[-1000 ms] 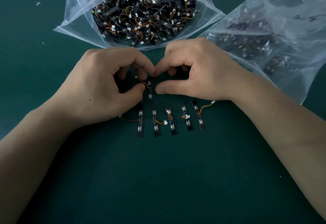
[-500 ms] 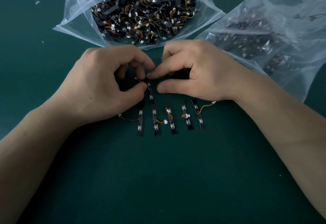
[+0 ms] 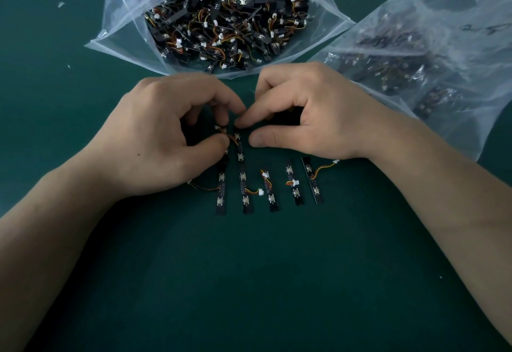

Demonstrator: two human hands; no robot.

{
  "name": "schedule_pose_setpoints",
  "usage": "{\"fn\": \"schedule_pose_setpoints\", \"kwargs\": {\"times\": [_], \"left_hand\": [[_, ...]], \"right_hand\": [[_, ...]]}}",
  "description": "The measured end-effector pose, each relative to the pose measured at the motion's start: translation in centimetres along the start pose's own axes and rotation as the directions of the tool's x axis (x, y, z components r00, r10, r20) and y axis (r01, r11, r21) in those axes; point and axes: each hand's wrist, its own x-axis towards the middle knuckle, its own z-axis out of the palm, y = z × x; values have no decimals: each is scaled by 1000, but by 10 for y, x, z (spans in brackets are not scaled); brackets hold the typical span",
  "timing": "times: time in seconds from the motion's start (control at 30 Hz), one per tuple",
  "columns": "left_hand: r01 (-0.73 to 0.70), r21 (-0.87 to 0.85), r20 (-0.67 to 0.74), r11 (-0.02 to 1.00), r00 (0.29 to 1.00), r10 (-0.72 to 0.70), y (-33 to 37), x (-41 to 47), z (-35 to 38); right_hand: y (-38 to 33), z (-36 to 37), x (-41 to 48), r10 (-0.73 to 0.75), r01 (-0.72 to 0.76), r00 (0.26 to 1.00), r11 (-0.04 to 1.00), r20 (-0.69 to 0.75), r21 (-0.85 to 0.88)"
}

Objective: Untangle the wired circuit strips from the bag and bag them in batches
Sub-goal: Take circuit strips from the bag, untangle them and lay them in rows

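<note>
A black circuit strip [image 3: 240,149] with an orange wire lies on the green mat between my hands. My left hand [image 3: 155,135] pinches its wire and white plug [image 3: 223,131] between thumb and fingertips. My right hand [image 3: 302,113] has its index tip on the strip's far end and its thumb just right of it. Below them several untangled strips [image 3: 296,185] lie side by side in a row. The open clear bag [image 3: 122,33] behind my hands is full of tangled strips [image 3: 221,19].
A second clear plastic bag [image 3: 432,47] holding more strips lies at the right, close to my right wrist. Small white scraps [image 3: 60,5] dot the green mat [image 3: 249,282] at the far left.
My right index finger has slid left to meet my left fingertips over the strip's far end. The row of strips has not moved.
</note>
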Motion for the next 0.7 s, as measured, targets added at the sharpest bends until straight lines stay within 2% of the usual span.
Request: {"fn": "schedule_pose_setpoints", "kwargs": {"times": [0.5,0.6,0.7], "left_hand": [[-18,-2,-5,1000,1000,18,2,1,0],[16,-2,5,1000,1000,-16,2,0,0],[25,-13,9,1000,1000,-25,2,0,0]], "right_hand": [[2,-3,-1,-23,23,998,1000,-51,1],[3,-4,-2,-21,24,992,999,-123,25],[4,-1,-2,13,-12,966,1000,-260,8]]}}
